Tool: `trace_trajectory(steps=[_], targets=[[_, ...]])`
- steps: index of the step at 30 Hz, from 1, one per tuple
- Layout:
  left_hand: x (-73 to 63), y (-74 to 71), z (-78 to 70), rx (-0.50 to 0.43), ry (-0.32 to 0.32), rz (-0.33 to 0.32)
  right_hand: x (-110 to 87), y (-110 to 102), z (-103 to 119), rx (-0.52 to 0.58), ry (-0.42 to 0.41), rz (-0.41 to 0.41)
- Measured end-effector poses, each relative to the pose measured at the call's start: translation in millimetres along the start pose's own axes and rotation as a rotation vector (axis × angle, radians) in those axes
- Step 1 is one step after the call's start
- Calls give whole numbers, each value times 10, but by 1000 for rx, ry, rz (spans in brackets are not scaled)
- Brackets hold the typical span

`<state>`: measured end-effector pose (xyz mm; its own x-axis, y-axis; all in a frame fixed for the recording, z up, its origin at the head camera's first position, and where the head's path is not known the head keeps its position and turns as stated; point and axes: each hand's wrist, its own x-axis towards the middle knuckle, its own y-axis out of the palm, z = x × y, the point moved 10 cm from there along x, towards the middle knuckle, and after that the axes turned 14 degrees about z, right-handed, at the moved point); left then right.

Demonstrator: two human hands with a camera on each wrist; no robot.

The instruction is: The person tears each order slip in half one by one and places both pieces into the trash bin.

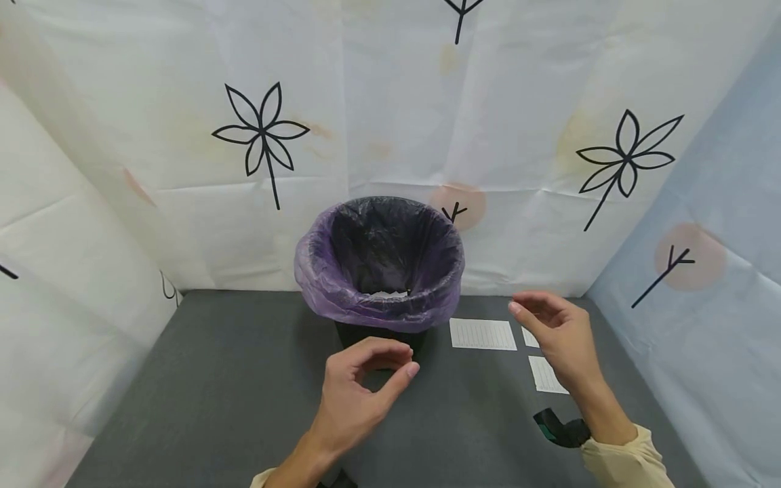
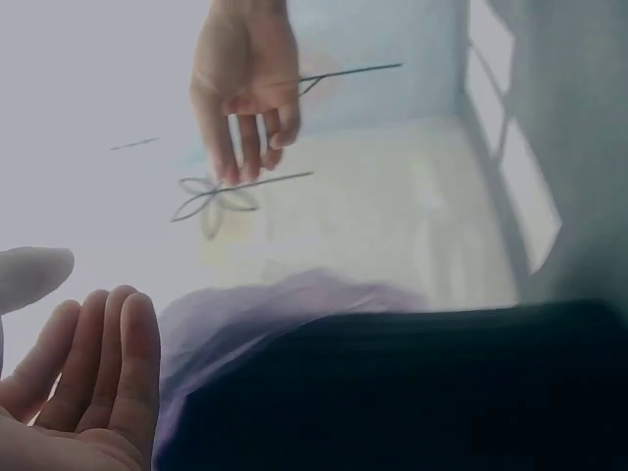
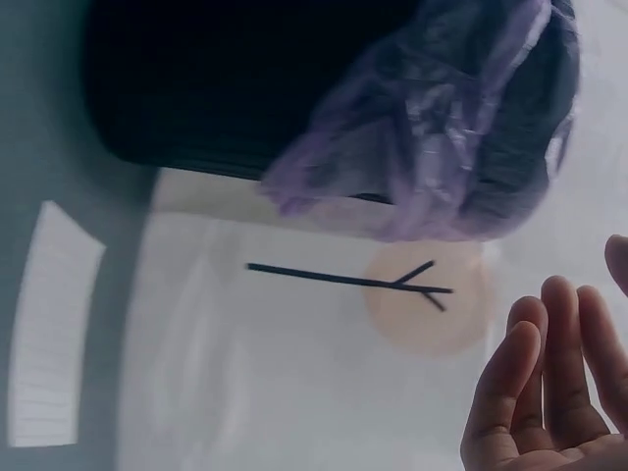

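A black bin [image 1: 350, 333] stands on the dark table, its rim covered by a purple plastic liner [image 1: 378, 313]. Something white [image 1: 390, 295] shows low inside it. In front of the bin, my left hand [image 1: 360, 393] hovers with thumb and fingers bowed apart, nothing between them. My right hand [image 1: 567, 342] is raised to the right of the bin, also empty, its fingers loosely bent. Both wrist views show a gap between thumb and fingers. Beneath and beside the right hand lie lined white paper slips [image 1: 482, 334], one of them partly covered by it.
Another paper slip [image 1: 545, 375] lies nearer me, under the right wrist. White cloth walls with plant drawings [image 1: 261, 132] enclose the table at the back and sides. A thin dark cord loop [image 1: 167, 288] hangs at the back left corner. The dark tabletop [image 1: 226, 379] extends left of the bin.
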<state>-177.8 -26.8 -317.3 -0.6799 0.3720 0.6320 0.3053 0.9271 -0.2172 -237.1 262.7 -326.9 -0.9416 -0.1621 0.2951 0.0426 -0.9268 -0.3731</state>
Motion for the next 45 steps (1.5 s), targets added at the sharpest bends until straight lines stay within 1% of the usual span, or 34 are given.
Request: trace_trajectory(steps=[6, 9, 10, 13, 16, 19, 22, 26, 29, 32, 34, 37, 40, 43, 45], targets=[[-207, 224, 344, -24, -61, 49, -216, 120, -293, -14, 32, 12], [-305, 362, 572, -39, -123, 80, -307, 150, -459, -18, 70, 24], [-337, 409, 658, -44, -156, 91, -337, 144, -512, -29, 84, 21], [-428, 541, 924, -53, -283, 128, -413, 99, -676, -77, 138, 0], [-503, 634, 1150, -36, -383, 156, -485, 15, -870, -153, 203, -35], [-563, 688, 1329, -17, -446, 169, -550, -94, -1086, -216, 269, -66], [-601, 728, 1472, -5, -484, 175, -611, -242, -1288, -256, 316, -103], [-619, 808, 1629, -3, -518, 195, -704, -480, -1507, -320, 375, -153], [-623, 896, 1724, -9, -541, 214, -792, -690, -1667, -402, 463, -189], [-616, 1001, 1790, -7, -558, 225, -867, -885, -1831, -468, 556, -197], [-599, 1085, 1821, -7, -565, 236, -895, -979, -1920, -492, 600, -191], [-557, 1217, 1863, -13, -574, 252, -920, -1058, -2029, -531, 650, -161], [-504, 1331, 1901, -10, -578, 261, -925, -1089, -2111, -568, 679, -116], [-447, 1423, 1935, 4, -588, 269, -925, -1089, -2197, -600, 700, -49], [-411, 1475, 1955, 24, -592, 277, -931, -1072, -2256, -619, 720, 9]])
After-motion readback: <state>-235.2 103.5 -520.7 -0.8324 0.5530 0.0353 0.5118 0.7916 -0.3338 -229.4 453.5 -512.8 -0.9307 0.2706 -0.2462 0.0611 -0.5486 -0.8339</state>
